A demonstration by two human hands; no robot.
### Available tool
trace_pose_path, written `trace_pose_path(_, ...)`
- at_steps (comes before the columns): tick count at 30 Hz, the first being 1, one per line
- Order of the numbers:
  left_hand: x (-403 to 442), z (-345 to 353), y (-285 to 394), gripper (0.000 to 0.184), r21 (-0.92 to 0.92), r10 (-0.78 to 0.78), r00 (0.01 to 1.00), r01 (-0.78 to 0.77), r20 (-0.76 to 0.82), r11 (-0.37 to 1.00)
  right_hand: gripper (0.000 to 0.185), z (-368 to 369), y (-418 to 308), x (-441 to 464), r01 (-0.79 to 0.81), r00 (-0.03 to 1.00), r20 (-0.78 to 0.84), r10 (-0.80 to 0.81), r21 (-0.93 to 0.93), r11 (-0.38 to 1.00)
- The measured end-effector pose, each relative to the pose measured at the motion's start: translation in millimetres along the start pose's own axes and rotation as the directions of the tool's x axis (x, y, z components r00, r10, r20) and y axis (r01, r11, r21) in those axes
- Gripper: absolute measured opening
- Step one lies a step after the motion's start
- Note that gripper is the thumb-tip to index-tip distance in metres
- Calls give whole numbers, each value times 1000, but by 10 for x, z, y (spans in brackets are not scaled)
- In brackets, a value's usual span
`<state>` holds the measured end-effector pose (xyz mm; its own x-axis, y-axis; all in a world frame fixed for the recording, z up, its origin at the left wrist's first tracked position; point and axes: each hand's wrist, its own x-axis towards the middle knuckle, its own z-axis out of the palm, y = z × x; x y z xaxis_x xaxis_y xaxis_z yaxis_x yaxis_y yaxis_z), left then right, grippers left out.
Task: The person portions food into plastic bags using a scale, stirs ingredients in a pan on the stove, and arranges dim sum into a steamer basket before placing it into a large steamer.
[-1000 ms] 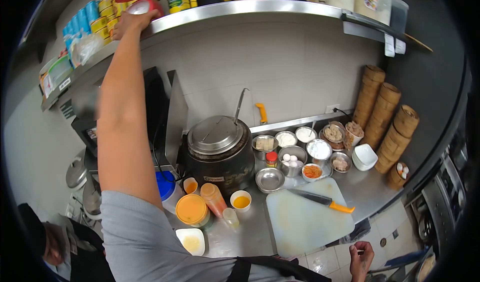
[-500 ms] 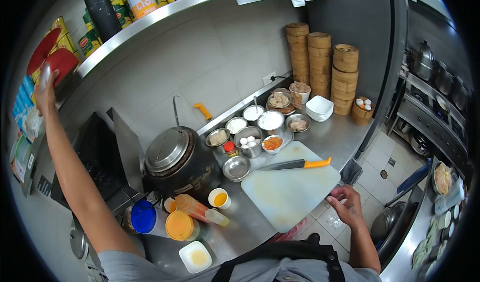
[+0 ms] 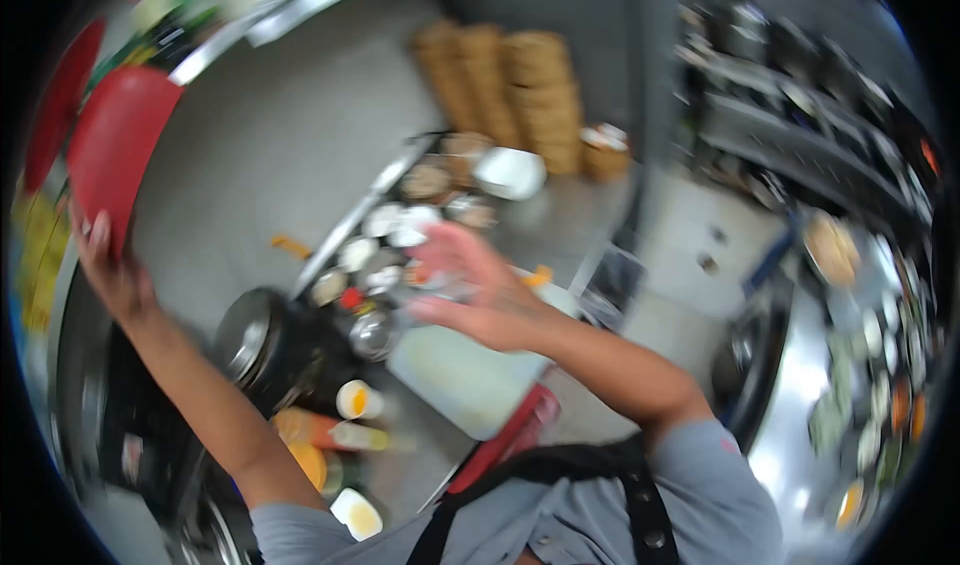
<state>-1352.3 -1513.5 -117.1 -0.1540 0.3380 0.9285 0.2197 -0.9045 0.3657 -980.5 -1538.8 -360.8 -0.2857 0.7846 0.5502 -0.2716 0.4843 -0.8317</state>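
At the upper left, my left hand (image 3: 115, 265) grips the lower edge of a red container (image 3: 122, 140); a separate round red piece (image 3: 62, 105) stands just left of it. My right hand (image 3: 475, 290) is raised over the counter with thumb and fingers spread, holding nothing. Under and beyond it lie the pale cutting board (image 3: 450, 375) and the small bowls, partly hidden by the hand. Only part of the knife's orange handle (image 3: 537, 276) shows. Motion blurs the whole view.
Bamboo steamers (image 3: 545, 95) stack up at the back, beside white bowls (image 3: 510, 173). A dark lidded pot (image 3: 290, 340), a cup (image 3: 358, 400) and sauce bottles (image 3: 310, 427) stand left of the board. Another counter (image 3: 790, 405) with food containers is at the right.
The view has swung right. The red container has come off the shelf and appears larger, in my left hand. My right hand has risen from beside the board to above it, fingers opened.
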Motion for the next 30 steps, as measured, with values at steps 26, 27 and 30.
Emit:
trace_pose_path(26,-6613,6952,809,125,-609,587,249,559,771,563,47,-2602,-113,-5233,-168,-270,-936,226,277,946)
trace_pose_path(27,-6675,7027,847,124,-607,602,233,578,763,545,44,-2639,-123,-5254,-144,-322,-922,213,270,952)
trace_pose_path(30,-6824,7228,826,123,-632,662,203,582,722,511,32,-2701,-175,-5294,-219,-408,-894,184,292,931)
